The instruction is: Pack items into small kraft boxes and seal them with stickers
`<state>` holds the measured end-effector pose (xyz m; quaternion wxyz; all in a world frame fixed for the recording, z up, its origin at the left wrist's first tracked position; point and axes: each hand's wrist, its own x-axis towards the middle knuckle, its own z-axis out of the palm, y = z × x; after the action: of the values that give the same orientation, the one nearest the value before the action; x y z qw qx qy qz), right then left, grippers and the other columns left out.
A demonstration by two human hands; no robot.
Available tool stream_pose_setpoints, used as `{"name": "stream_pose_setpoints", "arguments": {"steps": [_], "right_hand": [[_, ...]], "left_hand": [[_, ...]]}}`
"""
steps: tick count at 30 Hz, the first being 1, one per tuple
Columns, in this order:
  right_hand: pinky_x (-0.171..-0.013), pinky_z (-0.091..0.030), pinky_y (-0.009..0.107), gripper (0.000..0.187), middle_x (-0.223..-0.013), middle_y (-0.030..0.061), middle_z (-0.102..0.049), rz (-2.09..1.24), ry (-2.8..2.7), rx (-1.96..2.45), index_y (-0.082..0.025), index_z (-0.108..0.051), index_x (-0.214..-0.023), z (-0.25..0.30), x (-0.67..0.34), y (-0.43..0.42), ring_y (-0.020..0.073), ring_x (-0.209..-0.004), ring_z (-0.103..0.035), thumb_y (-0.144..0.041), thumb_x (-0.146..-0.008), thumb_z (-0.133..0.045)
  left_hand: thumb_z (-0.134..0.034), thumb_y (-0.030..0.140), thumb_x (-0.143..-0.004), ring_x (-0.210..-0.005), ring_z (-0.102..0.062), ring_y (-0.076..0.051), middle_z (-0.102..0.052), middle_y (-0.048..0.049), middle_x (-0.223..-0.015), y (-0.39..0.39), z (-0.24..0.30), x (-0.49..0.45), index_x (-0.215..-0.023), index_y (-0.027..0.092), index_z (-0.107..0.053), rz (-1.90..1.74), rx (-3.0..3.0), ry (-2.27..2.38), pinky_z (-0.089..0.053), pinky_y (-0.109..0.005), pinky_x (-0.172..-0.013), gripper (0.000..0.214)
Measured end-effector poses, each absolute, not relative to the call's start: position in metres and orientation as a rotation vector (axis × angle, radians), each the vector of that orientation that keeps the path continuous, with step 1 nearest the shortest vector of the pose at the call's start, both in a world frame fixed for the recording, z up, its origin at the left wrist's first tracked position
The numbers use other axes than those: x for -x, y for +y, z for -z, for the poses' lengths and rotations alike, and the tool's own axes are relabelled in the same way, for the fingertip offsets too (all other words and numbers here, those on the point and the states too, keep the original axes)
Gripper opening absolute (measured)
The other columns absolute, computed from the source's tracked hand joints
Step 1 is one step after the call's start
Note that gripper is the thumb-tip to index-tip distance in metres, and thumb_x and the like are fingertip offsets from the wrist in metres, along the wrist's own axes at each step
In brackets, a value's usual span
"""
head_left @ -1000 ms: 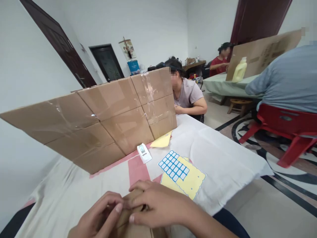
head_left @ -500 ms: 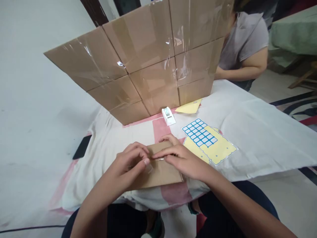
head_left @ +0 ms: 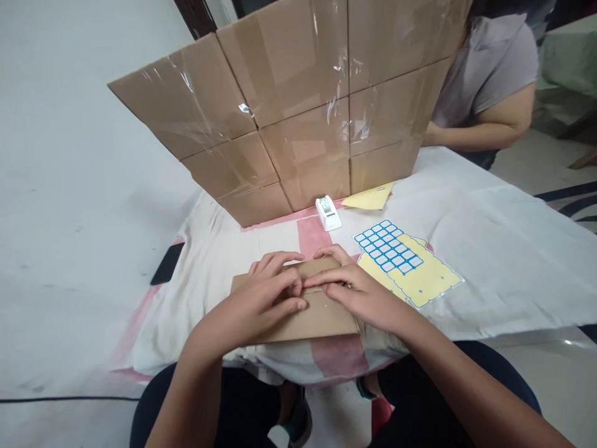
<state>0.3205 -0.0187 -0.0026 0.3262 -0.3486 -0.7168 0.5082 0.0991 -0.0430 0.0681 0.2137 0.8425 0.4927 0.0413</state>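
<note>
A flat brown cardboard box (head_left: 321, 317) lies on the cloth in front of me, with a seam running across its top. My left hand (head_left: 273, 289) rests over the box's left part, thumb and outer fingers apart, index finger bent down at the seam. From the right, my right hand (head_left: 347, 283) lies on the box with its index finger stretched along the seam and its thumb just below. The fingertips of both hands nearly meet at the middle. Whether a thin strip of tape lies beneath them I cannot tell.
A tall taped cardboard panel (head_left: 303, 143) stands behind the box. Before it sits a small white device (head_left: 328, 213). Yellow sheets (head_left: 431, 277) and a blue-grid sheet (head_left: 388, 246) lie to the right; a black phone-like slab (head_left: 168, 264) lies left. Another person (head_left: 499, 81) sits beyond the panel.
My left hand has moved up and flattened, its outer fingers now stretched. A clear scrap near its thumb no longer shows. The right index finger stays at the seam; the view has shifted slightly.
</note>
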Motion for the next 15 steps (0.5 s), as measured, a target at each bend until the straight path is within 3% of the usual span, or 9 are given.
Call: {"name": "stream_pose_setpoints", "arguments": {"steps": [12,15], "right_hand": [[-0.121,-0.031,0.046,0.042,-0.139,0.0031,-0.046,-1.288,-1.884,0.864,-0.034,-0.079,-0.113,0.012,-0.32,-0.017,0.0231,-0.137,-0.042,-0.011,-0.091,-0.051],[-0.12,-0.031,0.045,0.041,-0.139,0.0032,-0.046,-1.282,-1.894,0.844,-0.034,-0.079,-0.111,0.014,-0.32,-0.016,0.0236,-0.137,-0.042,-0.013,-0.091,-0.051]], "left_hand": [[-0.059,0.048,-0.094,-0.143,-0.032,-0.034,-0.034,-0.0058,-0.159,-0.046,-0.067,-0.1,-0.099,0.026,-0.059,-0.14,-2.326,1.552,-0.038,-0.056,-0.108,0.022],[-0.055,0.049,-0.096,-0.135,-0.042,-0.031,-0.046,-0.0066,-0.15,-0.043,-0.065,-0.1,-0.11,0.028,-0.056,-0.15,-2.29,1.57,-0.038,-0.053,-0.108,0.025]]}}
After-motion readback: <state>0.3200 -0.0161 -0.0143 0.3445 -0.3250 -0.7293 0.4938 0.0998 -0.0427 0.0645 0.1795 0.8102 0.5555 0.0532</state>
